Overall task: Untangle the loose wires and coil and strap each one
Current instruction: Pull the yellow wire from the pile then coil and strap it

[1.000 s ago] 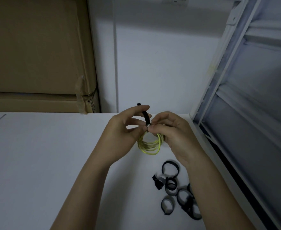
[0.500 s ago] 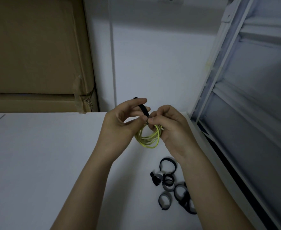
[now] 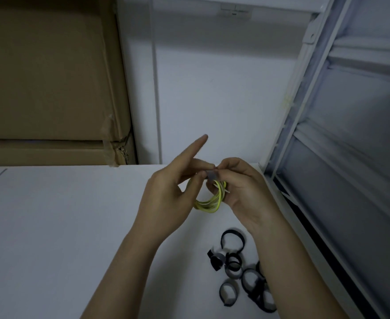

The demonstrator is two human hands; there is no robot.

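A small coil of yellow-green wire (image 3: 209,204) hangs in the air between both hands, above the white table (image 3: 51,226). A grey-black strap (image 3: 210,174) is wrapped round the top of the coil. My left hand (image 3: 166,199) pinches the strap with thumb and middle finger, its index finger pointing straight up and away. My right hand (image 3: 237,189) curls round the coil's right side and pinches the strap from the other side. Most of the strap is hidden by the fingers.
Several loose black straps (image 3: 237,268) curled into rings lie on the table near my right forearm. Large cardboard boxes (image 3: 46,88) stand at the back left. A white metal frame (image 3: 304,111) runs along the table's right edge.
The strap's free end, which stuck up earlier, is now wound down onto the coil. My left index finger has lifted off and straightened.
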